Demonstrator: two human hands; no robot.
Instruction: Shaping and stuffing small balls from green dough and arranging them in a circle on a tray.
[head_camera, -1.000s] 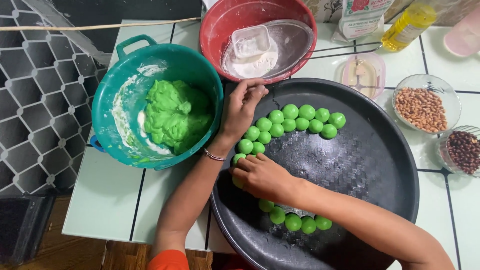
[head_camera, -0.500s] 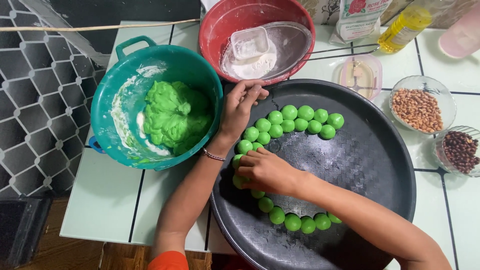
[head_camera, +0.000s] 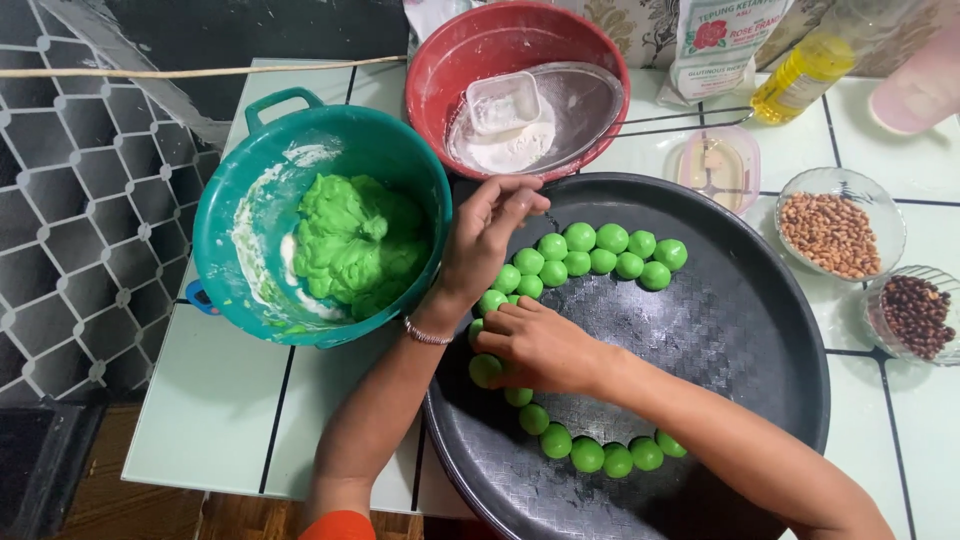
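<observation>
Head view: small round green dough balls (head_camera: 590, 250) lie in a curved row on the large round black tray (head_camera: 740, 330), some along its upper left, more along the lower left. The right hand (head_camera: 540, 345) rests palm down on the tray's left side, fingers loosely curled over one ball at its fingertips. The left hand (head_camera: 490, 235) hovers above the upper row, fingers pinched narrowly together; whether it holds dough cannot be told. Just left of the tray stands a teal plastic bowl (head_camera: 250, 180) holding a green dough mass (head_camera: 350, 245). A red bowl with white flour (head_camera: 480, 60) touches the tray's upper rim.
</observation>
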